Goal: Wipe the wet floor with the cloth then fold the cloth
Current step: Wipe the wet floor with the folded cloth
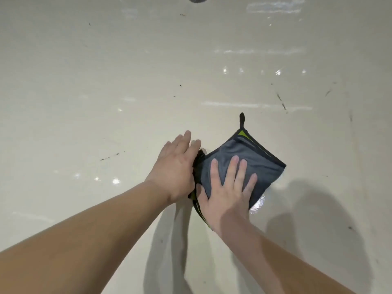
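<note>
My right hand (228,190) lies flat on the grey cloth (254,166), fingers spread, pressing it to the glossy floor (106,81). My left hand (177,166) rests open along the cloth's left edge, fingers together; its thumb is hidden, perhaps tucked under the fold.

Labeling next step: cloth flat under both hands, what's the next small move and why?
Probably slide the cloth toward the shiny wet patch at its near right edge. The right hand lies flat on it, the left hand at its left edge; water remains, so folding seems premature.
</note>
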A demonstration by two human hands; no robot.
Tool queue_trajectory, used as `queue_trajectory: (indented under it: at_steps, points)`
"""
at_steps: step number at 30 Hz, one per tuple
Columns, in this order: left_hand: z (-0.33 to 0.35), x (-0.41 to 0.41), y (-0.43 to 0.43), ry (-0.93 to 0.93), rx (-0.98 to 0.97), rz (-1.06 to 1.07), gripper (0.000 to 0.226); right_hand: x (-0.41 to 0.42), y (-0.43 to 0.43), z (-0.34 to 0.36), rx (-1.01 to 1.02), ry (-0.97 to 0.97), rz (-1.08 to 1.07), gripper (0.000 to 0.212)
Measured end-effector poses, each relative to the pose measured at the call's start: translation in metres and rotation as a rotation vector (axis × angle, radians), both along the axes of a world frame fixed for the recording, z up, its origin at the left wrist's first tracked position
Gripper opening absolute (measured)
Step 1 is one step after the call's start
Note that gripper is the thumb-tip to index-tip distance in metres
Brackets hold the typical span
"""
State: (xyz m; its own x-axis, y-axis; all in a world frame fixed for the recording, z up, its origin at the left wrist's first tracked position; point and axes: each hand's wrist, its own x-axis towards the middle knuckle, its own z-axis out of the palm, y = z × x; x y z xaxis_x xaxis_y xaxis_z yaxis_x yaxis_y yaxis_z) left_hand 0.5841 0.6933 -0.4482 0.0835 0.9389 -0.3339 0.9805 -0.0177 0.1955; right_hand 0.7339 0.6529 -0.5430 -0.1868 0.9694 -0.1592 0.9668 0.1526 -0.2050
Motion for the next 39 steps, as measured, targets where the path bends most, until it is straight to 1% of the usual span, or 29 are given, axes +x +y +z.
queue_trajectory:
  at_steps: [2,4,6,9,11,13,14,16,19,21,23,24,25,27,29,30,32,33,36,39]
  points:
    - [0.015,-0.027,-0.029,0.046,-0.047,0.113,0.071,-0.034,0.005,-0.001,-0.027,0.020,0.064,0.079]
    - [0.036,-0.053,-0.062,0.097,-0.129,0.255,0.073,-0.073,-0.001,0.004,-0.057,0.049,0.164,0.079]
    - [0.054,-0.072,-0.091,0.141,-0.239,0.340,0.072,-0.099,-0.015,0.009,-0.096,0.027,0.282,0.078]
    - [0.059,-0.099,-0.122,0.194,-0.386,0.386,0.064,-0.109,-0.035,0.013,-0.076,0.010,0.404,0.076]
    - [0.057,-0.107,-0.132,0.211,-0.430,0.394,0.060,-0.100,-0.046,0.011,-0.041,0.036,0.470,0.076]
    - [0.054,-0.106,-0.136,0.183,-0.464,0.392,0.058,-0.089,-0.063,0.012,-0.015,0.038,0.536,0.075]
    - [0.051,-0.104,-0.137,0.167,-0.469,0.365,0.057,-0.083,-0.073,0.012,-0.012,0.037,0.566,0.075]
    - [0.045,-0.099,-0.140,0.152,-0.415,0.249,0.052,-0.076,-0.102,0.010,0.001,0.073,0.616,0.073]
    - [0.034,-0.094,-0.152,0.090,-0.292,0.060,0.041,-0.062,-0.146,0.011,-0.079,0.048,0.701,0.071]
    - [0.022,-0.094,-0.163,0.082,-0.231,-0.055,0.044,-0.051,-0.152,0.018,-0.083,0.063,0.754,0.071]
    - [0.004,-0.092,-0.174,0.152,-0.185,-0.229,0.059,-0.040,-0.141,0.030,-0.132,0.164,0.670,0.070]
    - [-0.007,-0.086,-0.179,0.183,-0.142,-0.310,0.065,-0.031,-0.132,0.039,-0.152,0.205,0.565,0.068]
    - [-0.014,-0.079,-0.184,0.200,-0.112,-0.338,0.068,-0.025,-0.119,0.050,-0.192,0.238,0.460,0.065]
    - [-0.026,-0.061,-0.194,0.203,-0.090,-0.385,0.072,-0.014,-0.093,0.075,-0.292,0.241,0.299,0.053]
    - [-0.037,-0.047,-0.204,0.173,-0.124,-0.437,0.075,-0.005,-0.074,0.101,-0.411,0.162,0.234,0.040]
    - [-0.039,-0.043,-0.206,0.140,-0.160,-0.422,0.077,-0.004,-0.067,0.114,-0.463,0.095,0.227,0.038]
    - [-0.039,-0.044,-0.203,0.076,-0.227,-0.404,0.090,-0.005,-0.060,0.136,-0.539,-0.057,0.227,0.041]
    - [-0.040,-0.048,-0.199,0.073,-0.238,-0.431,0.096,-0.009,-0.058,0.146,-0.572,-0.118,0.234,0.043]
    - [-0.048,-0.069,-0.197,0.128,-0.144,-0.590,0.098,-0.034,-0.060,0.176,-0.637,-0.217,0.294,0.043]
    - [-0.059,-0.087,-0.203,0.132,-0.007,-0.654,0.093,-0.070,-0.063,0.192,-0.571,-0.354,0.397,0.042]
